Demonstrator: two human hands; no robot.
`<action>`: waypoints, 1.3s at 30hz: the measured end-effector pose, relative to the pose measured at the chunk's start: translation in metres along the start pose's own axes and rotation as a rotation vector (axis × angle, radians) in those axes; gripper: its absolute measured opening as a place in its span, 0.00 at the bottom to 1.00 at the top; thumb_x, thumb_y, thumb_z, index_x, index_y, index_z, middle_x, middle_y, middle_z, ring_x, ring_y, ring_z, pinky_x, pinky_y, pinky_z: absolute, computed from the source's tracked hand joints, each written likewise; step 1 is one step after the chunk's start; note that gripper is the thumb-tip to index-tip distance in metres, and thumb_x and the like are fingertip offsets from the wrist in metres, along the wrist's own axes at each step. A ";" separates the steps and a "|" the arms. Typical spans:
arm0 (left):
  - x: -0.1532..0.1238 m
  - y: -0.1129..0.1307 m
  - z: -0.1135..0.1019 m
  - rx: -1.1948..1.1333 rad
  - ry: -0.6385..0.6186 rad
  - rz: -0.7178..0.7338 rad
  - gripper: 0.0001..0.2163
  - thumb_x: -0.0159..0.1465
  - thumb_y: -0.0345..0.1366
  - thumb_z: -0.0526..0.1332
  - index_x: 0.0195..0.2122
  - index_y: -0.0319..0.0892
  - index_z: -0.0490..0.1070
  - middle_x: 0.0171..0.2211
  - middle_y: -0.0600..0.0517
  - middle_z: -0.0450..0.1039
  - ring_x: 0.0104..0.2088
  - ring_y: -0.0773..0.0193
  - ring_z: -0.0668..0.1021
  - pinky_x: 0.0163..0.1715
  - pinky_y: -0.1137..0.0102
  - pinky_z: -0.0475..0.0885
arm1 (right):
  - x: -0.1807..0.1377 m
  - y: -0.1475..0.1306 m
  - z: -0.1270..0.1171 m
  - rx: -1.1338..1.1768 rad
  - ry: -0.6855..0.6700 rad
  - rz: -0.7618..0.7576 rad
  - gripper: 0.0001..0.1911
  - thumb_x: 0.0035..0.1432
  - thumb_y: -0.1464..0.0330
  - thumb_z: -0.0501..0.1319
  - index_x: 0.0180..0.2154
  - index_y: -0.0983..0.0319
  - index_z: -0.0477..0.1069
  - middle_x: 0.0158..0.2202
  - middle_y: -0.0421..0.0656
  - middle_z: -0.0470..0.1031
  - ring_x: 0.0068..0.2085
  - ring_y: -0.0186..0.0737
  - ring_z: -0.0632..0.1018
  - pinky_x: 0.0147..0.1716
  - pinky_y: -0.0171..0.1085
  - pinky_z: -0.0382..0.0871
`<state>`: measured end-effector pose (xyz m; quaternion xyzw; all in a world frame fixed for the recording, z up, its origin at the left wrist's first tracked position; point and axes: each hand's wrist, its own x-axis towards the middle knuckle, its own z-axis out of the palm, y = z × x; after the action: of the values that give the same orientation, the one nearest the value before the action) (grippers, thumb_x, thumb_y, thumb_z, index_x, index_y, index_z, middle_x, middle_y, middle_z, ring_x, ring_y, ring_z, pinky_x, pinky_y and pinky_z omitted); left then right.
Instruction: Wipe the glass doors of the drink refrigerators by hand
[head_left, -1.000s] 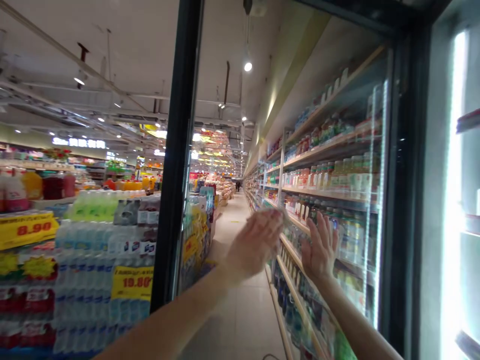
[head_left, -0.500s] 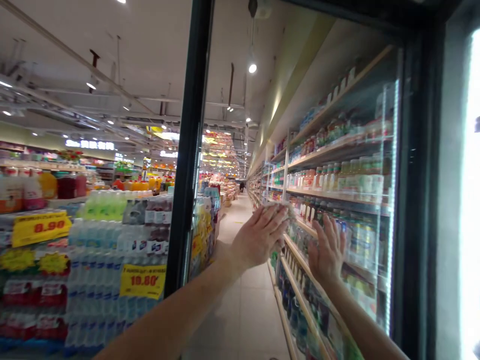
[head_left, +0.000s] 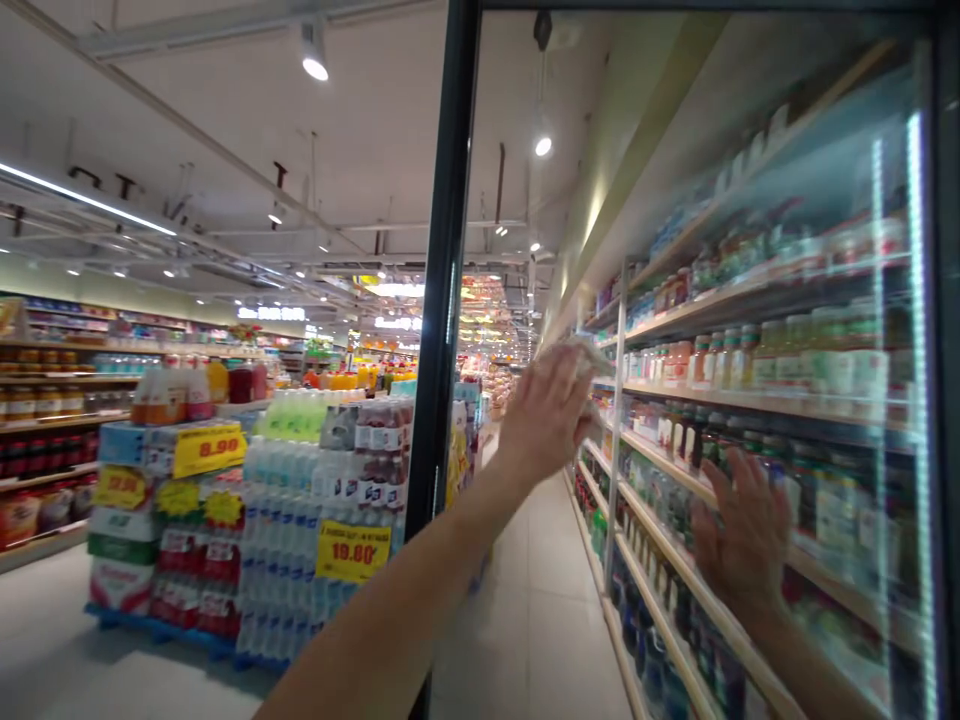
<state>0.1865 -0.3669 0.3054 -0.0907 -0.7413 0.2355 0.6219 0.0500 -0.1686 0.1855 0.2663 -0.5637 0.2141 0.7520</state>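
Observation:
My left hand is pressed flat toward the glass door, fingers together over a pale, crumpled cloth. Part of the cloth shows past the fingertips; the rest lies hidden under the palm. Lower and to the right, my right hand has its fingers spread and holds nothing visible. It looks dim against the glass, and I cannot tell whether it touches the pane or on which side it is. A black frame borders the door on the left.
Through the glass, shelves of bottled drinks line the right side. A tiled aisle runs away from me. Left of the door, stacked bottle packs with yellow price signs stand on a blue pallet.
My view has turned left, so the door and stacks appear farther right. My left hand has moved up with the cloth. The right hand now appears farther right, still with spread fingers.

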 end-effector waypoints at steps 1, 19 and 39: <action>0.010 -0.007 -0.003 0.011 0.058 -0.158 0.22 0.64 0.40 0.49 0.59 0.39 0.56 0.64 0.44 0.49 0.64 0.51 0.49 0.60 0.53 0.52 | 0.000 0.000 0.000 0.002 0.003 -0.003 0.27 0.60 0.66 0.50 0.61 0.59 0.54 0.62 0.49 0.57 0.61 0.51 0.61 0.58 0.55 0.52; 0.005 0.021 0.003 -0.051 -0.048 0.186 0.23 0.66 0.41 0.45 0.60 0.39 0.54 0.64 0.47 0.49 0.64 0.55 0.50 0.62 0.58 0.50 | 0.010 -0.009 -0.005 0.063 0.025 0.062 0.24 0.59 0.66 0.52 0.58 0.61 0.59 0.60 0.51 0.60 0.60 0.53 0.62 0.58 0.57 0.52; -0.039 0.023 0.004 0.039 0.055 -0.150 0.26 0.65 0.38 0.47 0.62 0.34 0.45 0.64 0.41 0.48 0.65 0.54 0.46 0.61 0.54 0.48 | 0.061 0.083 -0.010 -0.080 -0.020 0.680 0.27 0.53 0.68 0.48 0.54 0.67 0.65 0.59 0.59 0.59 0.61 0.56 0.61 0.56 0.57 0.55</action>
<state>0.1874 -0.3644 0.2601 -0.0295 -0.7238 0.2002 0.6597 0.0219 -0.0973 0.2553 0.0357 -0.6356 0.4275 0.6419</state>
